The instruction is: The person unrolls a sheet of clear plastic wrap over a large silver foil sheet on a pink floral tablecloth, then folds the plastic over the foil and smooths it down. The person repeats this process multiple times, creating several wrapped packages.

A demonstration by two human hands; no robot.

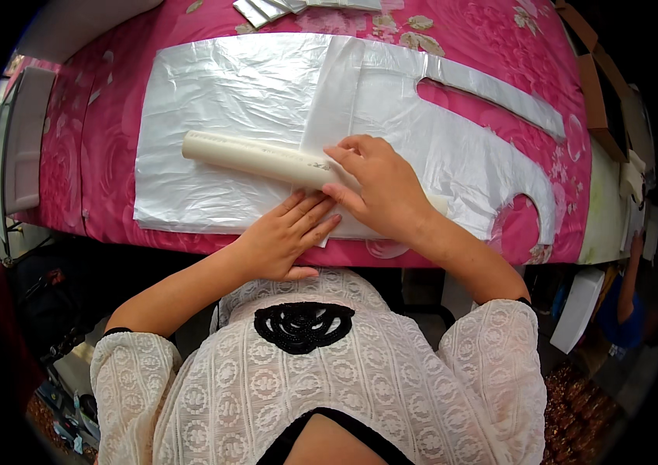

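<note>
A stack of white plastic vest bags [224, 85] lies flat, its cut-out handles pointing right. A strip of film [334, 93] is folded across its middle. On top, at a slant, rests a cream-white plastic pipe [251, 159]. My right hand [379, 182] is closed over the pipe right of its middle, thumb on the near side and fingers on the far side. It hides part of the pipe, whose right end shows beyond my wrist. My left hand [290, 232] lies flat on the near edge of the bags, fingers stretched, their tips at the pipe's near side.
The table has a pink flowered cover [104, 155]. Several flat folded plastic packs [275, 9] lie at its far edge. A grey-white bin or panel [27, 139] stands at the left, cardboard boxes [604, 101] at the right. Another person's arm [630, 279] shows at the far right.
</note>
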